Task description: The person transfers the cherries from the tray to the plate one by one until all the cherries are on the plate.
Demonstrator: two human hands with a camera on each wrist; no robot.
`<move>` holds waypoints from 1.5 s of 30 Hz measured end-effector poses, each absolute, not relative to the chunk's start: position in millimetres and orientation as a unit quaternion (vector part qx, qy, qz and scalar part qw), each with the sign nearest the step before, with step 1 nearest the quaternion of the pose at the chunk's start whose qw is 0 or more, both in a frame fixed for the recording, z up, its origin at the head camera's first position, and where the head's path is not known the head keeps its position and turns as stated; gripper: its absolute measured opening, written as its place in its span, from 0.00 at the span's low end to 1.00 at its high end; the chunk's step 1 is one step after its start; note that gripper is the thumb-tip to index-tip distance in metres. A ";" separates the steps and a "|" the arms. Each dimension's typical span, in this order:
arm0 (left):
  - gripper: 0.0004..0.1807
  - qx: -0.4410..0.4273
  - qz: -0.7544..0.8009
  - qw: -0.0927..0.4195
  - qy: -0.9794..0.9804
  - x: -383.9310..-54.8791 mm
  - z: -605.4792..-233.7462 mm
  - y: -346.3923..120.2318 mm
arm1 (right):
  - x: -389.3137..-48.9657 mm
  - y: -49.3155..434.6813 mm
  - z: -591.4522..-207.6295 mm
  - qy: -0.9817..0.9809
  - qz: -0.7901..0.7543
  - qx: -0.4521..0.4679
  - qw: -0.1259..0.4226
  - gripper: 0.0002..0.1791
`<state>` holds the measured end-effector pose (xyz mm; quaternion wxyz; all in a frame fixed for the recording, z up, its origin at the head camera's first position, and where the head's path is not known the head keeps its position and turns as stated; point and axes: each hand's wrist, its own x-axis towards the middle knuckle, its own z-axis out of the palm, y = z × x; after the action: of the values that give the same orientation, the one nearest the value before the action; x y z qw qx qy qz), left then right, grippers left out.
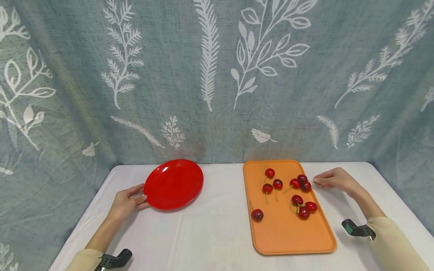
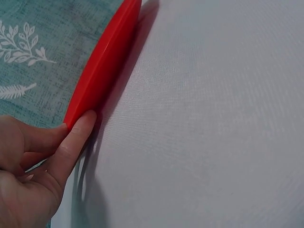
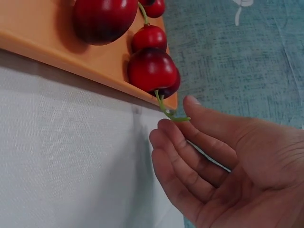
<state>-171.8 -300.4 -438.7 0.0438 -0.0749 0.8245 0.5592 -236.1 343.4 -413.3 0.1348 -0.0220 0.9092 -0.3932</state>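
My left hand (image 1: pixel 127 203) holds the near-left rim of a shiny red plate (image 1: pixel 174 184), pinching it between thumb and fingers; the left wrist view shows the plate (image 2: pixel 102 66) edge-on. Whether it is fully off the table cannot be told. At the right edge of an orange tray (image 1: pixel 288 237), my right hand (image 1: pixel 339 181) is beside a bunch of dark red cherries (image 1: pixel 306 186). In the right wrist view a green stem (image 3: pixel 166 111) hangs over the rim, its end between thumb and fingertips, without a visible pinch. The fingers are loosely bent.
More cherries lie on the tray: a bunch (image 1: pixel 303 212) below the first, a lone cherry (image 1: pixel 257 215) at the left edge, and several near the top. A white cloth (image 1: pixel 210 226) covers the table. Behind it hangs a blue-green curtain (image 1: pixel 176 75) with white leaf prints.
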 end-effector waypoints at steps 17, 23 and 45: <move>0.30 -0.077 0.570 0.042 0.817 -171.8 -439.6 -300.4 | -239.1 338.1 -414.4 0.881 -0.440 -0.030 0.174 0.22; 0.30 -0.073 0.579 0.038 0.811 -172.7 -435.7 -301.2 | -239.3 332.2 -414.7 0.876 -0.449 -0.009 0.175 0.25; 0.30 -0.086 0.579 0.041 0.809 -172.0 -440.7 -299.0 | -240.0 335.9 -418.7 0.879 -0.441 0.006 0.182 0.17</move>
<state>-172.0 -299.0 -440.7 0.0409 -0.0864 0.8095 0.5793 -240.0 335.9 -418.7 0.1817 0.0059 0.8787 -0.4415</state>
